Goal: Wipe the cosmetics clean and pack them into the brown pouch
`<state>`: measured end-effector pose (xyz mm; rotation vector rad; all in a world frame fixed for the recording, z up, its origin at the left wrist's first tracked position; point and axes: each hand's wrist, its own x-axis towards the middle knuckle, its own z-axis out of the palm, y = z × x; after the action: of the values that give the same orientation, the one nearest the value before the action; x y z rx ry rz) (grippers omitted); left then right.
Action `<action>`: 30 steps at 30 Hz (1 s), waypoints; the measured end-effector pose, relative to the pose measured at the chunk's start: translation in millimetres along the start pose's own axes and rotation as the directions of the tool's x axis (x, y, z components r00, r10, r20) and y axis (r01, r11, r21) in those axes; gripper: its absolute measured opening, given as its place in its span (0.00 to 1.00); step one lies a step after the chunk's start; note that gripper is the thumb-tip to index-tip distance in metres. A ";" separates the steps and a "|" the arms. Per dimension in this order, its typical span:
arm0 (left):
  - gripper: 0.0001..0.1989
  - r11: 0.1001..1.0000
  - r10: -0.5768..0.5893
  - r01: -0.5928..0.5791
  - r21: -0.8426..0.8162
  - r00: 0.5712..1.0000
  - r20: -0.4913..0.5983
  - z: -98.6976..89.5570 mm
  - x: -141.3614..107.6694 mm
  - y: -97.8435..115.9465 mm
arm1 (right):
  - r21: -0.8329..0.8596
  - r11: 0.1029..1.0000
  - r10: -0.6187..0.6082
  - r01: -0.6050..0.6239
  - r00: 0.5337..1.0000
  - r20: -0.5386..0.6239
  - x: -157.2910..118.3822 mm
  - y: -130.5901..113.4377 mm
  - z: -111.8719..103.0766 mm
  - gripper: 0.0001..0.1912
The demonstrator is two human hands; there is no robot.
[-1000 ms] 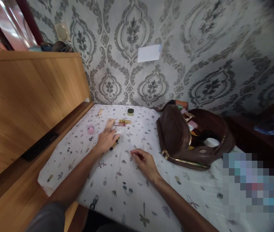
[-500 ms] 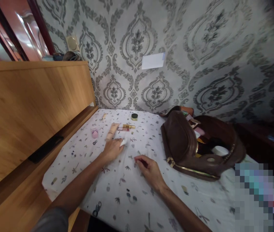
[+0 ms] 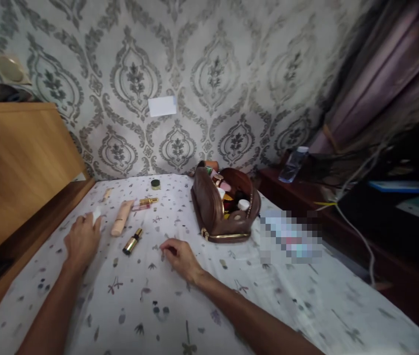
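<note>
My left hand (image 3: 82, 239) is closed at the left of the patterned cloth (image 3: 150, 296), with a small white thing (image 3: 96, 215) showing at its fingertips. Right of it lies a peach squeeze tube (image 3: 120, 219). A gold bottle with a dark end (image 3: 133, 241) is on its side between my hands. Behind the tube are a gold tube (image 3: 148, 200) and a pinkish tube (image 3: 141, 207). My right hand (image 3: 181, 256) rests with fingers curled inward, and nothing shows in them. An open brown cosmetic bag (image 3: 212, 212), filled with several items, stands beyond it.
A small dark-lidded jar (image 3: 155, 184) and a beige item (image 3: 107, 194) sit toward the wall. A wooden panel (image 3: 20, 158) borders the left. At right are a clear bottle (image 3: 293, 165), a white cable (image 3: 370, 246) and a blurred-out patch (image 3: 290, 236).
My left hand has moved left with the white thing, away from the tube, and the gold bottle now shows. The pink jar is no longer visible. The view has turned right.
</note>
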<state>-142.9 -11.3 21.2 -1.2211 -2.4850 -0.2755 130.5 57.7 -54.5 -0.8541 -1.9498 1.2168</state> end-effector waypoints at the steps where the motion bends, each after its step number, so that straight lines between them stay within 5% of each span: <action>1: 0.25 1.000 0.026 -0.026 -0.016 1.000 -0.005 0.7 -1.2 2.2 | -0.002 1.000 0.002 -0.002 1.000 -0.003 0.0 0.1 0.1 0.12; 4: 0.23 0.966 0.210 -0.205 -0.157 0.977 0.019 4.6 -11.8 24.8 | -0.011 1.000 0.003 -0.003 1.000 -0.004 0.1 -0.2 -0.3 0.12; 7: 0.20 0.837 0.489 -0.449 -0.311 0.870 0.060 14.4 -29.0 55.4 | -0.020 1.000 0.005 -0.005 1.000 -0.006 0.4 -0.8 -1.1 0.12; 10: 0.21 0.767 0.612 -0.560 -0.312 0.785 0.096 27.0 -42.1 72.3 | -0.031 0.999 -0.007 0.007 1.000 -0.002 0.8 -1.2 -2.1 0.13; 15: 0.22 0.775 0.555 -0.455 -0.440 0.822 0.126 34.3 -43.8 73.0 | -0.001 1.000 -0.010 0.010 1.000 -0.001 -0.3 -2.4 -4.1 0.12; 18: 0.20 0.652 0.500 -0.336 -0.680 0.864 0.052 26.0 -45.5 81.7 | 0.049 0.998 -0.032 0.031 0.999 0.022 -1.9 -4.9 -4.2 0.10; 22: 0.12 0.485 0.392 -0.168 -0.858 0.919 0.042 11.5 -58.3 110.4 | 0.373 0.928 -0.058 -0.013 0.982 0.178 -2.4 -9.7 -2.6 0.19; 26: 0.06 0.540 0.435 -0.292 -0.789 0.900 -0.035 2.1 -69.3 129.0 | 0.505 0.857 -0.029 -0.104 0.968 0.248 -0.6 -10.2 -4.9 0.22; 30: 0.07 0.636 0.529 -0.402 -0.658 0.849 -0.007 -6.1 -64.3 123.3 | 0.306 0.951 -0.094 0.038 0.981 0.169 -2.2 -13.0 -11.7 0.16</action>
<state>-7.4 15.1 3.3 -2.2136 -2.1400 -0.9656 139.0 57.0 -39.0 -0.5316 -1.8480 1.5489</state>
